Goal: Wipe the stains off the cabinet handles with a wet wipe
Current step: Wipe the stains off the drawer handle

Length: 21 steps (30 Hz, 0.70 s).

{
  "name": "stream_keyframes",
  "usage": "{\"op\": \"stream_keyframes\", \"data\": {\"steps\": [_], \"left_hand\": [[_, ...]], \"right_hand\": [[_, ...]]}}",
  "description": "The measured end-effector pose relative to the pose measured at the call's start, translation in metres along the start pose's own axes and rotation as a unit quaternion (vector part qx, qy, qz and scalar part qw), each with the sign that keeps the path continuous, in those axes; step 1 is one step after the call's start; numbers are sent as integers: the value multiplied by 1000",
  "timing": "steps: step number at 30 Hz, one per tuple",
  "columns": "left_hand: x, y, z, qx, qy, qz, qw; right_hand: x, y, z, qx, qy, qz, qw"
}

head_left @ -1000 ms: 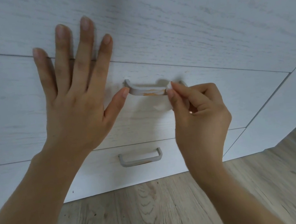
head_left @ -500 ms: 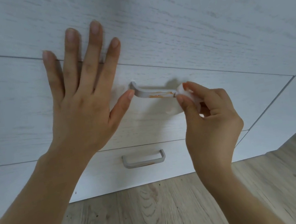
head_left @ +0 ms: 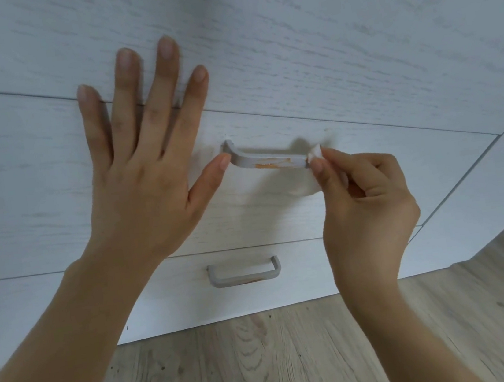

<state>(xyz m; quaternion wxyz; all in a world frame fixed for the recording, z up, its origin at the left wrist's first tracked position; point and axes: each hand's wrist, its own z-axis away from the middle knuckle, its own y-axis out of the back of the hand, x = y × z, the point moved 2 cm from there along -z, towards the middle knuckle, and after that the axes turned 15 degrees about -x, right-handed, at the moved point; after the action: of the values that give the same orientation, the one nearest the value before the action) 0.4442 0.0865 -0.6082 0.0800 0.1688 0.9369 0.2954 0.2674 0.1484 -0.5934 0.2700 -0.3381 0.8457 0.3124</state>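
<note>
- The left hand (head_left: 144,185) lies flat on the drawer front (head_left: 37,203), just left of the upper handle (head_left: 267,159).
- Its thumb tip touches that handle's left end.
- The right hand (head_left: 364,204) pinches the wipe (head_left: 314,153) at the handle's right end.
- The lower handle (head_left: 243,272) sits on the drawer below, between both wrists.
- The floor (head_left: 283,363) lies beneath the cabinet.

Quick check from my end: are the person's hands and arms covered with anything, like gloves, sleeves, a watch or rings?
No. The left hand and right hand are both bare, without gloves, and no rings show on the visible fingers. Both forearms are uncovered to the frame edge, with no sleeves in view, and neither wrist carries a watch or band. The fingernails look short and unpainted.
</note>
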Motion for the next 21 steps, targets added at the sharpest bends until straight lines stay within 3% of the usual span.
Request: {"op": "stream_keyframes", "data": {"steps": [4,16,21], "left_hand": [[0,0,0,-3,-2,-4,1000],[2,-2,0,-3,7,-7,1000],[-1,-2,0,-2,2,-14,1000]], "right_hand": [[-7,-8,3,-8,40,31,999],[-12,-16,6,-10,47,16,999],[-3,-11,6,31,-2,-50,998]]}}
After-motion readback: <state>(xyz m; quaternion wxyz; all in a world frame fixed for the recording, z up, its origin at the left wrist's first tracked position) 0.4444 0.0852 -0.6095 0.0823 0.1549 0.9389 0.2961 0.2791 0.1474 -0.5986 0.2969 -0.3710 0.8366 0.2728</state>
